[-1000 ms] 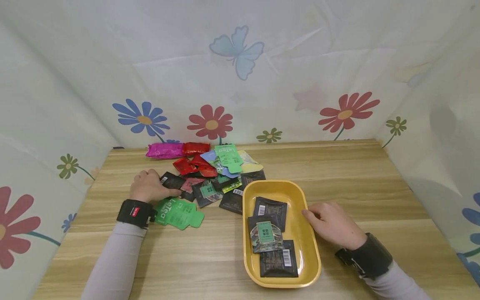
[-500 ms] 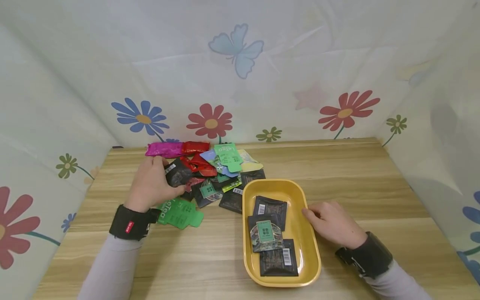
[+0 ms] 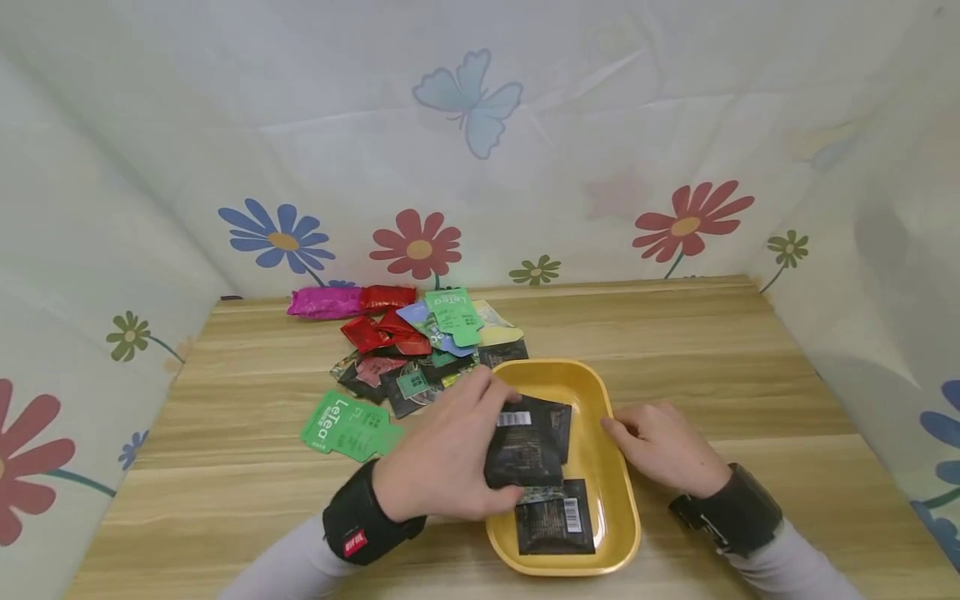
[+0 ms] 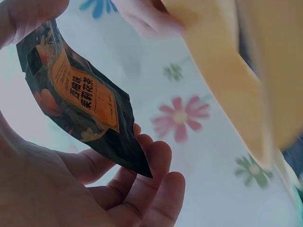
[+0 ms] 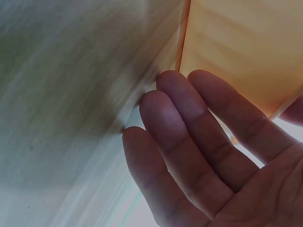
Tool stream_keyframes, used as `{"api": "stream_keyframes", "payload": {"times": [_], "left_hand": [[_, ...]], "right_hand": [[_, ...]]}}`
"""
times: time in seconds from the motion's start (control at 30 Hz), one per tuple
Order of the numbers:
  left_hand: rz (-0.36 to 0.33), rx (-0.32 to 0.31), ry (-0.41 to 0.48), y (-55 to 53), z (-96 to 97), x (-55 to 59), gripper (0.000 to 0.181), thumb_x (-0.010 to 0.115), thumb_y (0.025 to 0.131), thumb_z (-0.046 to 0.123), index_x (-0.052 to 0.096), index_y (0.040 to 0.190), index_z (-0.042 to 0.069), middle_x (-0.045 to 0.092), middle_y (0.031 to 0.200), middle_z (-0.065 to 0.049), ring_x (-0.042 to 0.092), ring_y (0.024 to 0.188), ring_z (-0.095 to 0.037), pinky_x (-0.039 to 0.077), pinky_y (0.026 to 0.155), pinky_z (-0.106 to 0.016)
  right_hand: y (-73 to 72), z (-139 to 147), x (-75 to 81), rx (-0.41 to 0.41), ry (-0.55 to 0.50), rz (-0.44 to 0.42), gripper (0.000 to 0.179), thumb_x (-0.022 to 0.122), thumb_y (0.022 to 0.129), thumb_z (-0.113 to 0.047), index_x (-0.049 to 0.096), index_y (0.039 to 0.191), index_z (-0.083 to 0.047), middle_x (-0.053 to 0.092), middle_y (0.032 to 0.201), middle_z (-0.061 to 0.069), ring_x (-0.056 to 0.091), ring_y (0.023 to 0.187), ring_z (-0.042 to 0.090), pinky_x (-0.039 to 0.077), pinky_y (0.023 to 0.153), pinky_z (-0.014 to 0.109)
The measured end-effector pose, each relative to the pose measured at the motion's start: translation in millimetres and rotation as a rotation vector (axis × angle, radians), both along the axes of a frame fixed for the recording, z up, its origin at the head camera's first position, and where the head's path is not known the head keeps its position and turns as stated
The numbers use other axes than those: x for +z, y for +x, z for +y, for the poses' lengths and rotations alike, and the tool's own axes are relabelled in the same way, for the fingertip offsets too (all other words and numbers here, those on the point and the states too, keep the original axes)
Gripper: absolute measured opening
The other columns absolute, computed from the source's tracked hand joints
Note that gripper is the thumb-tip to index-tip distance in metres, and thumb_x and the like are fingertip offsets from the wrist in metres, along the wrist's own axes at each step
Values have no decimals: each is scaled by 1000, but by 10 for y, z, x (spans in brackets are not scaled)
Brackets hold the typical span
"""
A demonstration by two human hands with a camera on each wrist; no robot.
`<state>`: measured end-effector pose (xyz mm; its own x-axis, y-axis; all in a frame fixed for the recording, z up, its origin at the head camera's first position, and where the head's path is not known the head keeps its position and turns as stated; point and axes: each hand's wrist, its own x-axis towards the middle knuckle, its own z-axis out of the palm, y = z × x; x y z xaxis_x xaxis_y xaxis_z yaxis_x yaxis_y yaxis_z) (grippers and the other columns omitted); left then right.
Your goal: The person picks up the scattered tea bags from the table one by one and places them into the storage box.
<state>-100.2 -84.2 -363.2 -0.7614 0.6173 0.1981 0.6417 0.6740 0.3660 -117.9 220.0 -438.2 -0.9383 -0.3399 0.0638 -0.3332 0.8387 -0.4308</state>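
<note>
Over the left side of a yellow tray (image 3: 622, 521), my left hand (image 3: 450, 454) holds a black tea sachet (image 3: 523, 442) between thumb and fingers. Its orange label with printed characters faces the left wrist camera, where the sachet (image 4: 87, 97) hangs tilted. Below it in the tray lie more black tea sachets (image 3: 557, 521), partly covered by the held one. My right hand (image 3: 671, 446) is at the tray's right rim, thumb on the edge. In the right wrist view the fingers (image 5: 163, 118) reach down beside the tray's outer wall (image 5: 236, 52), tips at the tabletop.
Left of the tray, a pile of black sachets (image 3: 408, 387), red packets (image 3: 386, 332) and green and blue cards (image 3: 453, 317) spreads out. A green LeTea packet (image 3: 348, 425) lies in front. A magenta packet (image 3: 326, 302) sits by the flowered back wall (image 3: 472, 167).
My left hand has picked a black tea sachet from the left of the pile and carried it right, over the tray. The right hand and tray have stayed in place.
</note>
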Motion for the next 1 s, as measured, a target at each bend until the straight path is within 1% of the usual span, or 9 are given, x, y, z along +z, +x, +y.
{"api": "stream_keyframes", "payload": {"times": [0.1,0.27,0.37,0.43,0.5,0.6,0.73,0.83,1.0], "left_hand": [[13,-71,-17,70,171,25,90,78,58,62,53,129,13,41,114,6,40,100,-9,43,89,-27],[60,-133,-19,128,329,35,95,74,58,69,51,132,14,42,117,5,40,101,-8,42,89,-26],[61,-144,-13,158,337,2,120,64,58,85,37,151,14,39,142,-1,41,122,-14,39,104,-34],[44,-132,-9,154,306,-32,135,55,56,93,17,162,18,22,160,-5,32,139,-22,30,113,-44],[20,-92,-2,129,243,-64,141,51,55,97,-1,163,23,3,167,-5,18,149,-28,20,117,-51],[9,16,-3,40,82,-109,140,51,55,97,-6,162,27,-4,168,-1,13,151,-29,15,117,-54],[27,189,-53,-120,-220,-199,142,53,54,96,1,164,22,2,168,-5,16,150,-32,16,117,-54],[25,290,-107,-251,-463,-288,143,53,54,96,7,164,16,8,167,-12,17,149,-37,15,117,-57],[-27,361,-162,-449,-782,-456,142,53,55,96,20,161,8,24,162,-19,25,145,-39,21,115,-60]], "right_hand": [[-3,-7,-5,-3,-5,-8,39,51,101,-36,54,63,-25,39,56,-12,39,51,5,35,51,26],[-6,-11,-5,-11,-15,-35,37,50,101,-38,57,67,-24,40,57,-11,40,52,6,34,51,26],[-7,-10,-11,-10,-16,-42,36,51,101,-37,58,68,-24,40,57,-11,39,52,6,34,51,26],[-7,-7,-17,-8,-13,-33,36,50,101,-36,58,67,-24,40,57,-11,39,52,6,34,51,26],[-6,-3,-24,-7,-11,-24,37,50,101,-36,57,66,-24,40,57,-12,39,52,5,35,51,26],[-5,-6,-27,-6,-7,-9,38,51,101,-35,55,65,-25,39,56,-12,39,52,5,35,52,26],[-4,-11,-27,-3,-1,-5,39,51,101,-35,52,63,-25,37,56,-11,39,52,5,34,52,26],[-4,-12,-23,-2,3,-5,40,50,101,-36,52,63,-25,37,57,-11,39,52,5,34,52,26],[-4,-17,-21,1,-1,0,39,49,101,-36,53,64,-25,38,57,-11,39,53,5,35,53,26]]}}
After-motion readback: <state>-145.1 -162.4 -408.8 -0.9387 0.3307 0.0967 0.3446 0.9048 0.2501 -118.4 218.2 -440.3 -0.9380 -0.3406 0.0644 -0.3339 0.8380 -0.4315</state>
